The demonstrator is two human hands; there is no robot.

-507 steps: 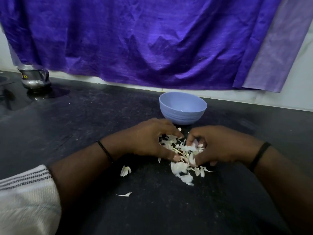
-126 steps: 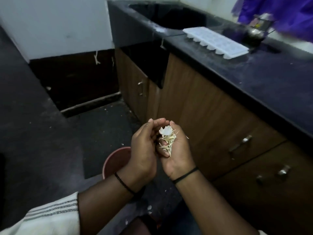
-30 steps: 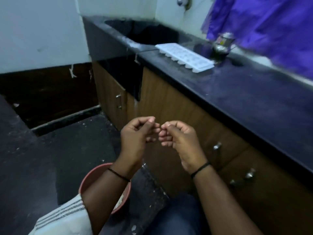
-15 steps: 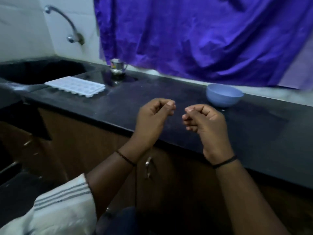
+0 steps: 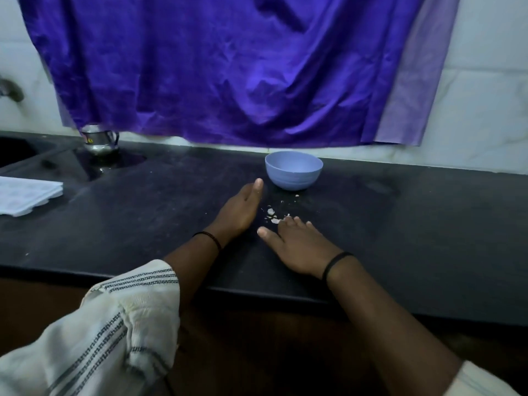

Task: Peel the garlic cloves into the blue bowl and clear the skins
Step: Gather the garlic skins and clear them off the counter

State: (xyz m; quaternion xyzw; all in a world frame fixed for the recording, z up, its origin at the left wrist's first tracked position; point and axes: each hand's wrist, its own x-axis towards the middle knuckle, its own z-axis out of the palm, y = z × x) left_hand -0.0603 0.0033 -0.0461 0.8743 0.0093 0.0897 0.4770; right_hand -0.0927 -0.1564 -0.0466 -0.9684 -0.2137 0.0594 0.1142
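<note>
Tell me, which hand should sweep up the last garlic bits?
Probably the right hand: its fingertips already touch the garlic skin bits. The left hand stands on edge beside them.

blue bowl [image 5: 294,174] contents hidden, ice tray [image 5: 27,194] and tap [image 5: 10,91] cut off

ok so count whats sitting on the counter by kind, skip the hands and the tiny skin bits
blue bowl: 1
small steel pot: 1
white ice tray, partly cut off at the left edge: 1
total: 3

The skin scraps lie between the left hand and right hand, too small to count reliably.
</note>
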